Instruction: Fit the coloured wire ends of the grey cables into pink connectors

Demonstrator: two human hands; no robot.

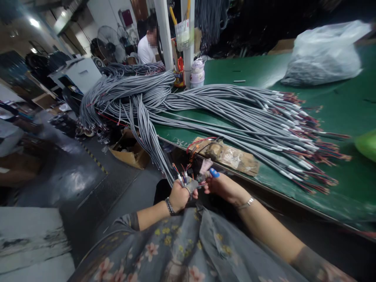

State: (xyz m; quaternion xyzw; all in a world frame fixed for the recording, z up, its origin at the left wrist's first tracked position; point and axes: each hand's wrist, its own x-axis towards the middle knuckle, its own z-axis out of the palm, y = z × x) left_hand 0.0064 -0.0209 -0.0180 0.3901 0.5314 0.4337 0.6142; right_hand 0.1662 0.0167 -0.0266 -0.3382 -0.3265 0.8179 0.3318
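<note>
My left hand point(179, 196) is closed around the ends of several grey cables point(152, 145) that run down from the pile on the table. Stripped ends with thin coloured wires point(178, 170) stick up out of that fist. Close beside it, my right hand point(220, 184) has its fingers pinched together at the wire ends, with a blue cover point(214, 172) on one digit. What lies between those right fingertips is too small to make out. A pale pinkish scrap point(205, 166) shows just above the fingers.
Many grey cables point(223, 102) with bared coloured ends lie across the green table point(331, 203). A taped wooden board point(235, 156) sits at its edge. A plastic bag point(326, 55) rests at the back right. An open carton point(132, 152) stands below. Another person point(147, 47) sits behind the table.
</note>
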